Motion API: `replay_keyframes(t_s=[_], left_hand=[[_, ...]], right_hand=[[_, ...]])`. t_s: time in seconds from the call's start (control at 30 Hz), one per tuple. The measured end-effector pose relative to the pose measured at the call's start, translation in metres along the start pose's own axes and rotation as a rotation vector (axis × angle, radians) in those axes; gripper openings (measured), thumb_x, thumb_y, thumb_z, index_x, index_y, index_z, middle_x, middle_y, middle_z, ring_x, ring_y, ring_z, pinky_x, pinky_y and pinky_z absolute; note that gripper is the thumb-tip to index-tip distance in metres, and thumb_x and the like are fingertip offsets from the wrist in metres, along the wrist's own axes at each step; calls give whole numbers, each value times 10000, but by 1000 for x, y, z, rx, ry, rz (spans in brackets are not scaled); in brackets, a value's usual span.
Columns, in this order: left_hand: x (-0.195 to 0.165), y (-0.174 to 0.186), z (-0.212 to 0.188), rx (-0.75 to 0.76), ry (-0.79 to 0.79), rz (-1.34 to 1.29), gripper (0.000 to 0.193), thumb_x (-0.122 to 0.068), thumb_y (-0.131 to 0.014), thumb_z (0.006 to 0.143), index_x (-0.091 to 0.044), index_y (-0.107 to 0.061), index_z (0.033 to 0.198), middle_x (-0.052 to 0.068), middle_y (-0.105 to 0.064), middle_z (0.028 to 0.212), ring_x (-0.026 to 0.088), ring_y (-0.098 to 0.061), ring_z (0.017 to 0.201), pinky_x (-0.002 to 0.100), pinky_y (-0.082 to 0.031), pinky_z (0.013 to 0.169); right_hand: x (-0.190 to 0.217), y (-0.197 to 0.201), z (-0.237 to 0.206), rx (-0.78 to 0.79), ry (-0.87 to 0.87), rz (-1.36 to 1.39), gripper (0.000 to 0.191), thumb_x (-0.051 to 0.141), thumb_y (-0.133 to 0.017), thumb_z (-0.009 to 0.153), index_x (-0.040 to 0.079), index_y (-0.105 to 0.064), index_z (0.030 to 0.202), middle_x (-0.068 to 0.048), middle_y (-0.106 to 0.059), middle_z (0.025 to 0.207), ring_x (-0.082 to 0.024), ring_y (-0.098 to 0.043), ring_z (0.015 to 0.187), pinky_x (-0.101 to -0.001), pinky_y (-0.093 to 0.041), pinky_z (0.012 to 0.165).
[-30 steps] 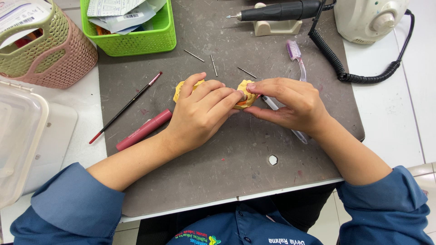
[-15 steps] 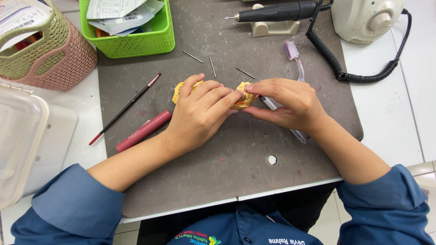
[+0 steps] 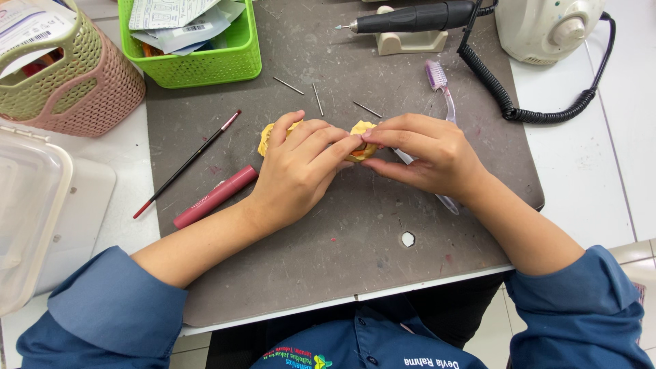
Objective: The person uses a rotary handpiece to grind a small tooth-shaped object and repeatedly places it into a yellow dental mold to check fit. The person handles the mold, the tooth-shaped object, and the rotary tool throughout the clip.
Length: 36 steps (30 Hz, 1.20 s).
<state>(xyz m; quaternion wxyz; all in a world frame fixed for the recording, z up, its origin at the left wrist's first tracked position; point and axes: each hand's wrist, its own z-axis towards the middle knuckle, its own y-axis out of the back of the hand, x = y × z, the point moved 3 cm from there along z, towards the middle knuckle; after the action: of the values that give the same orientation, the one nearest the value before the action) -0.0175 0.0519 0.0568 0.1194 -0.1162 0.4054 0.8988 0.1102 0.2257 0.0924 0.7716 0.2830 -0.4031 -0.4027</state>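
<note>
A small yellow plaster-like cast (image 3: pixel 361 131) with a reddish patch sits between the two hands, over the middle of the scratched grey work mat (image 3: pixel 328 260). The right hand (image 3: pixel 427 154) pinches it from the right, fingertips closed on its top and underside; the left hand (image 3: pixel 301 167) closes on it from the left, fingers laid across its front. Both are equally near, and its long axis is hidden. A second yellow piece (image 3: pixel 265 139) shows under the left hand. Further out, a green plastic basket (image 3: pixel 205 65) holds paper packets, a pink and green woven basket (image 3: pixel 82 75) holds more, and a clear plastic box (image 3: pixel 24 212) lies left
</note>
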Motion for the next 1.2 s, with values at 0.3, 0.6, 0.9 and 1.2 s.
replay_keyframes(t_s=[0.3,0.6,0.9,1.2], left_hand=[[-2,-2,-2,-22,-13,28,322,-163,-789,932,-93,-653,1215,21,-687,1168,212,-632,1122,489,-385,1110],[-2,0,2,-38,-25,13,335,-185,-799,933,-88,-662,1223,18,-688,1163,215,-625,1094,481,-402,1071],[-4,-1,3,-30,-10,-30,333,-184,-807,933,-85,-654,1212,26,-690,1151,224,-626,1113,473,-408,1068],[-1,0,1,-40,-19,-36,340,-193,-807,917,-88,-668,1208,28,-693,1134,225,-621,1103,481,-402,1066]], right_hand=[[0,-1,-1,86,-40,8,382,51,-864,828,2,-669,1153,-139,-691,1096,-280,-715,985,-355,-606,858],[-4,0,0,44,-21,78,421,57,-886,815,4,-661,1167,-118,-693,1088,-250,-717,970,-349,-616,862],[-3,0,-3,40,11,8,388,60,-889,821,14,-671,1139,-121,-688,1108,-263,-715,1007,-357,-615,877],[-1,0,1,66,-6,20,399,55,-881,817,15,-671,1154,-125,-683,1117,-269,-713,1012,-353,-612,882]])
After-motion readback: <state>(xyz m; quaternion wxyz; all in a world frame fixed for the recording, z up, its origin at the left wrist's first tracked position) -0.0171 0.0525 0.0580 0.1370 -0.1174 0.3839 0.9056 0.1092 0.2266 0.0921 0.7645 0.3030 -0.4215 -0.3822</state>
